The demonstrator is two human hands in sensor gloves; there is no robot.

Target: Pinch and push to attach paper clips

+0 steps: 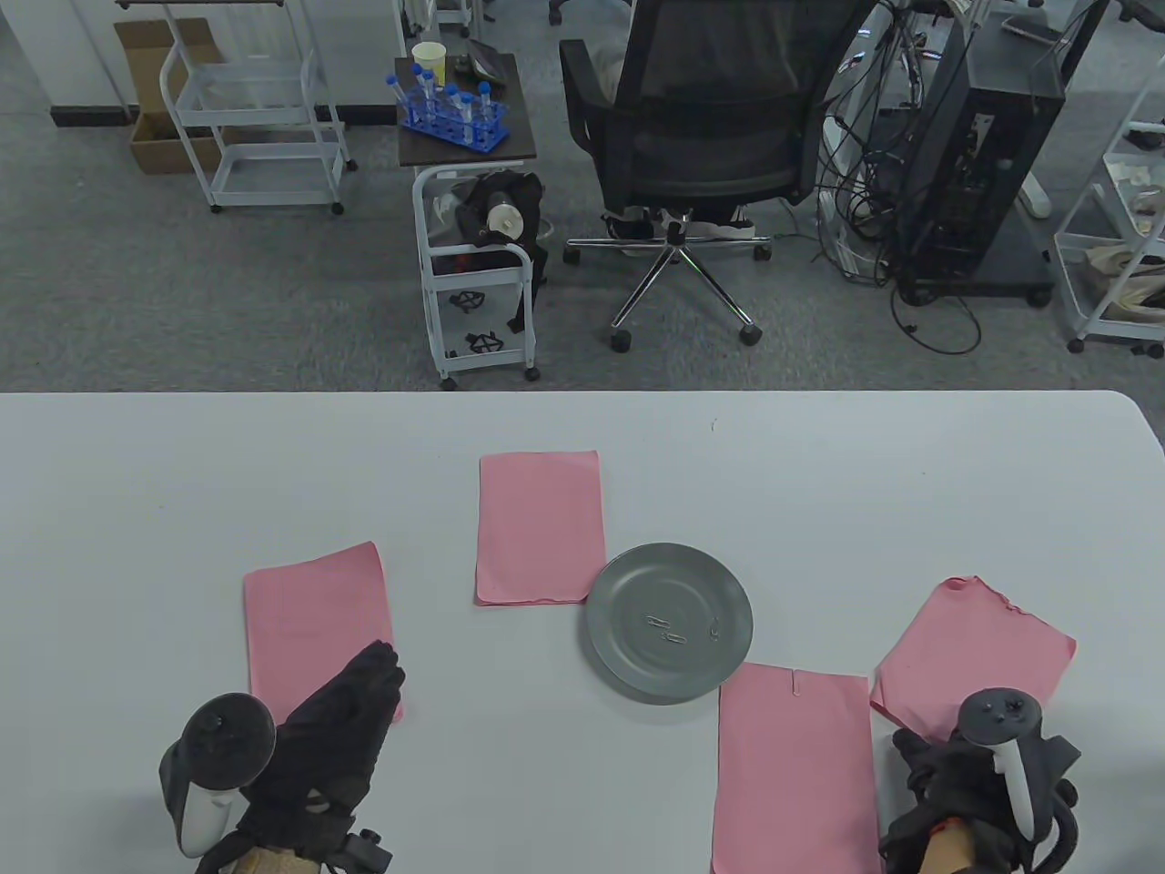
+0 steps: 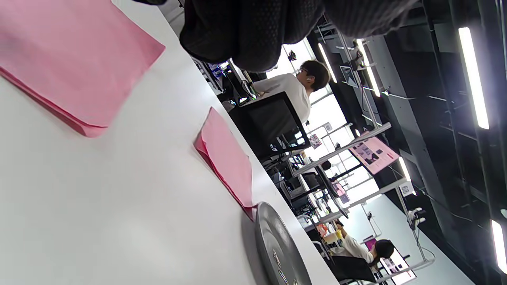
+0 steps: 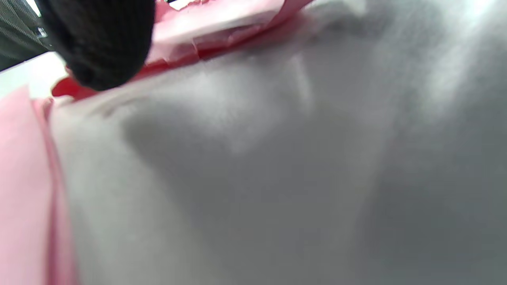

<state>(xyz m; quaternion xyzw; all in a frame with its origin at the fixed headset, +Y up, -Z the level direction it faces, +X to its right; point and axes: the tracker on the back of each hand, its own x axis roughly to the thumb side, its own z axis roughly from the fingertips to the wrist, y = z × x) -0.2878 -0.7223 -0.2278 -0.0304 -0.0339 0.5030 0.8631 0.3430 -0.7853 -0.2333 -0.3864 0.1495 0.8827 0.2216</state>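
Several pink paper stacks lie on the white table. My left hand (image 1: 350,715) rests flat, fingers stretched out, on the near end of the left stack (image 1: 309,610). A second stack (image 1: 540,528) lies at the centre. A grey plate (image 1: 637,669) holds three paper clips (image 1: 669,630). The near right stack (image 1: 792,774) carries a clip (image 1: 797,683) on its far edge. My right hand (image 1: 915,756) sits at the near corner of the tilted, rumpled stack (image 1: 978,646); its fingers are mostly hidden under the tracker. In the right wrist view one fingertip (image 3: 103,43) sits against that stack's edge (image 3: 222,19).
The table's far edge (image 1: 582,393) runs across the middle of the table view, with an office chair (image 1: 701,137) and a white cart (image 1: 473,273) on the floor beyond. In the left wrist view the two stacks (image 2: 71,67) (image 2: 227,158) and the plate rim (image 2: 273,241) show.
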